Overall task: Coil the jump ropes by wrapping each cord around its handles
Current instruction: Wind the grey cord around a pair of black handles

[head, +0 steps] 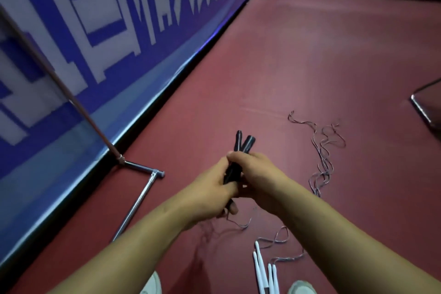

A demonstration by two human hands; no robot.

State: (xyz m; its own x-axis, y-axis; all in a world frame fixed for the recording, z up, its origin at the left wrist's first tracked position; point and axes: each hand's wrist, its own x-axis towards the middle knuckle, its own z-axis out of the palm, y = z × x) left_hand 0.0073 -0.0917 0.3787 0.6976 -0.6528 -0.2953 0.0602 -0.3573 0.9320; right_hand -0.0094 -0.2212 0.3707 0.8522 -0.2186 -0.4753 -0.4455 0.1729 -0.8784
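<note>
Two black jump-rope handles (244, 144) stand side by side, their tops spread in a V above my fists. My left hand (214, 193) grips their lower part from the left. My right hand (256, 174) is curled round them from the right, fingers over the top. A thin grey cord (238, 223) trails from under my hands to the red floor. More thin cord (322, 150) lies tangled on the floor to the right. Several white handles (263, 267) lie on the floor near my feet, with cord (279, 237) looping away from them.
A blue banner wall (107, 43) runs along the left. A chrome stand foot (140, 196) and its slanted pole (71, 100) sit by the wall. A dark object's corner (427, 107) shows at the right edge. My white shoes (301, 287) are at the bottom.
</note>
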